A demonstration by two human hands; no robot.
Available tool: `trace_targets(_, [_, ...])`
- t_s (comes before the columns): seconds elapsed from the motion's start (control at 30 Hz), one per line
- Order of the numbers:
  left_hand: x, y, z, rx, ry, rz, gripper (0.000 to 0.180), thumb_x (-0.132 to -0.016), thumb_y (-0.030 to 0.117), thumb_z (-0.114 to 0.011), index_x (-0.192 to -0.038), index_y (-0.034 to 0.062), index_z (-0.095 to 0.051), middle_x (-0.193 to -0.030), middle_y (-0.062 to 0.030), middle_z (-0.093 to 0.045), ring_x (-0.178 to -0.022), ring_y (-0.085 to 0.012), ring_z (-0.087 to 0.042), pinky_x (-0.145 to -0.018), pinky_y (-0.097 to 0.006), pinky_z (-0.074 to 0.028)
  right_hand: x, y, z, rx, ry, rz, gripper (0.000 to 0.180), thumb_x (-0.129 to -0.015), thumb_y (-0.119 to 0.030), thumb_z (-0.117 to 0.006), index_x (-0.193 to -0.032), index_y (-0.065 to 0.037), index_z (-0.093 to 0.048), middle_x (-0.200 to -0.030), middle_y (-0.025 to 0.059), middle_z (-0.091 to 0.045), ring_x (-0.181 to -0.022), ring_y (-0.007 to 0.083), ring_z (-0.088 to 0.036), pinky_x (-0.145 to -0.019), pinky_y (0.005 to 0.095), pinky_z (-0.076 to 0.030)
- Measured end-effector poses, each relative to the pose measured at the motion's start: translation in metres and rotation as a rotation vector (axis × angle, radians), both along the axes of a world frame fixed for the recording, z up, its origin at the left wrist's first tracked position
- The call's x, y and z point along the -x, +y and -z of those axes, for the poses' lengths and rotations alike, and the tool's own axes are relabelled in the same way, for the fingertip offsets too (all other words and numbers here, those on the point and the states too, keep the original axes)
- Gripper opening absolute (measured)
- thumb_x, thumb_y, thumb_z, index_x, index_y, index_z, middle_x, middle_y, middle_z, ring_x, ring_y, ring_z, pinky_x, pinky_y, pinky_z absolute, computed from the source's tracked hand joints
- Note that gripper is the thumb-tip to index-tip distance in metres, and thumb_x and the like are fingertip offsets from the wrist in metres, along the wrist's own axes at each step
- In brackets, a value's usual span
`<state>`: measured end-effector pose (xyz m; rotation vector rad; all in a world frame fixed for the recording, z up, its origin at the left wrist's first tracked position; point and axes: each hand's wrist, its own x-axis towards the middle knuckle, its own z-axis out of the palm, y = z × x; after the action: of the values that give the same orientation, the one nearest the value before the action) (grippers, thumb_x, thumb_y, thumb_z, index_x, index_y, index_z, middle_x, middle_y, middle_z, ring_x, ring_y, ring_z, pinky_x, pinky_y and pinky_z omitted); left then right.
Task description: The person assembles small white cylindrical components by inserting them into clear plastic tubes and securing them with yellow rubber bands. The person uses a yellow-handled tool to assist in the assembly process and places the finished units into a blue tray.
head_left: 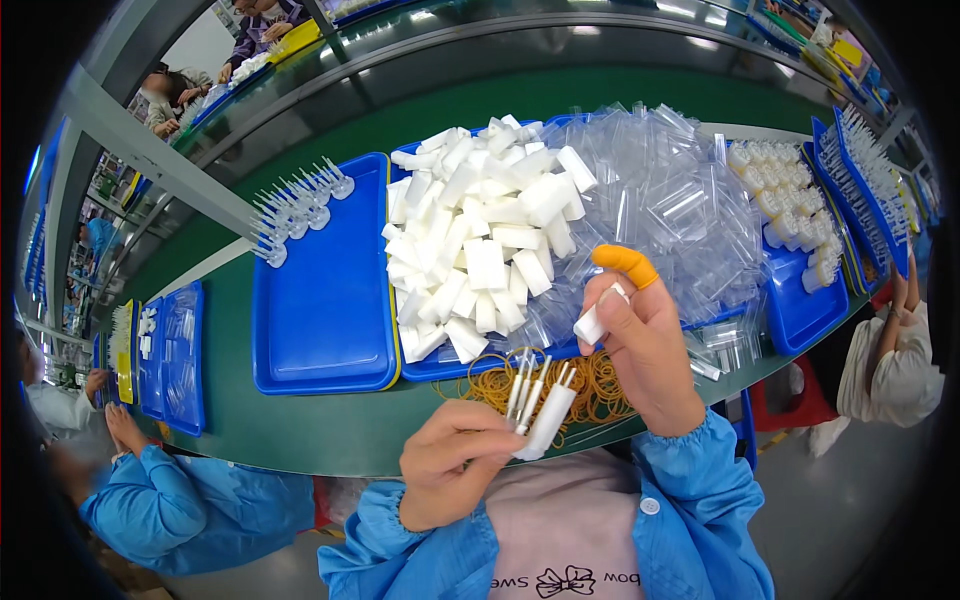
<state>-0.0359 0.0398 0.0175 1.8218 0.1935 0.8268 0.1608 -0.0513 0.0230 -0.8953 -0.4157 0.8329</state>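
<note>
Both hands are closed on small parts above the near edge of the green worktop (300, 440). Left hand (455, 470) pinches a bundle of thin white sticks (535, 405) with metal tips, fanned upward from the fingers. Right hand (645, 350), an orange finger cot (625, 264) on its raised finger, grips one small white block (590, 325) between thumb and finger.

With several sticks held in one pinch, the outer ones look loosely caught; a slackened grip would likely drop them into the heap of yellow rubber bands (590, 385) just below, where they could tangle. The block is held only at its end and could twist out.

Beyond the hands a blue tray (425, 368) carries a heap of white blocks (480, 240), with clear plastic sleeves (670, 200) spilling over its right side and toward the right hand, crowding that reach. An almost bare blue tray (320, 300) lies to the left. Other people in blue sleeves work at both ends.
</note>
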Motion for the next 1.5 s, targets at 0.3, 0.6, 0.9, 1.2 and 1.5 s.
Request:
trace_targets(0.3, [-0.016, -0.004, -0.008, 0.008, 0.087, 0.038, 0.019, -0.073, -0.006, -0.068, -0.090, 0.0013, -0.070, -0.089, -0.0109, -0.062, -0.078, -0.0183, -0.058, -0.066, -0.026, -0.046, 0.001, 0.000, 0.006, 0.035, 0.038, -0.053, 0.039, -0.086, -0.018, -0.067, -0.117, -0.001, -0.052, -0.090, 0.0018, -0.056, -0.078, 0.0085, -0.055, -0.069, 0.0226, -0.046])
trace_targets(0.6, [-0.019, 0.002, -0.006, -0.084, 0.090, 0.038, 0.024, -0.069, -0.008, -0.069, -0.090, 0.0033, -0.071, -0.088, -0.0096, -0.062, -0.079, -0.0200, -0.059, -0.068, -0.028, -0.046, -0.001, -0.006, -0.007, 0.130, -0.131, -0.217, 0.025, -0.089, -0.015, -0.063, -0.108, 0.002, -0.061, -0.094, 0.0031, -0.061, -0.086, 0.0104, -0.057, -0.078, 0.0237, -0.046])
trace_targets(0.9, [-0.014, 0.006, -0.004, -0.129, 0.033, 0.007, 0.028, -0.068, -0.007, -0.069, -0.095, 0.0030, -0.070, -0.097, -0.0110, -0.062, -0.082, -0.0224, -0.060, -0.068, -0.030, -0.048, -0.003, -0.022, -0.007, 0.207, -0.472, -0.316, 0.013, -0.083, -0.012, -0.068, -0.091, -0.002, -0.067, -0.088, 0.0037, -0.060, -0.079, 0.0097, -0.056, -0.070, 0.0241, -0.044])
trace_targets(1.2, [0.004, 0.006, 0.018, 0.489, -0.007, -0.105, 0.019, -0.082, -0.006, -0.061, -0.100, -0.0015, -0.056, -0.103, -0.0098, -0.054, -0.090, -0.0144, -0.056, -0.079, -0.028, -0.048, 0.003, 0.006, -0.005, 0.226, -1.088, 0.077, 0.018, -0.075, -0.013, -0.070, -0.092, -0.005, -0.068, -0.084, 0.0066, -0.059, -0.080, 0.0240, -0.055, -0.071, 0.0330, -0.042])
trace_targets(1.5, [0.008, 0.022, 0.022, 0.676, -0.139, -0.312, 0.023, -0.087, 0.009, -0.062, -0.108, 0.0018, -0.056, -0.105, -0.0069, -0.056, -0.096, -0.0138, -0.054, -0.086, -0.029, -0.043, 0.007, 0.032, 0.023, 0.405, -1.658, 0.272, 0.022, -0.074, -0.014, -0.068, -0.095, -0.008, -0.068, -0.085, 0.0051, -0.059, -0.083, 0.0229, -0.053, -0.078, 0.0381, -0.038])
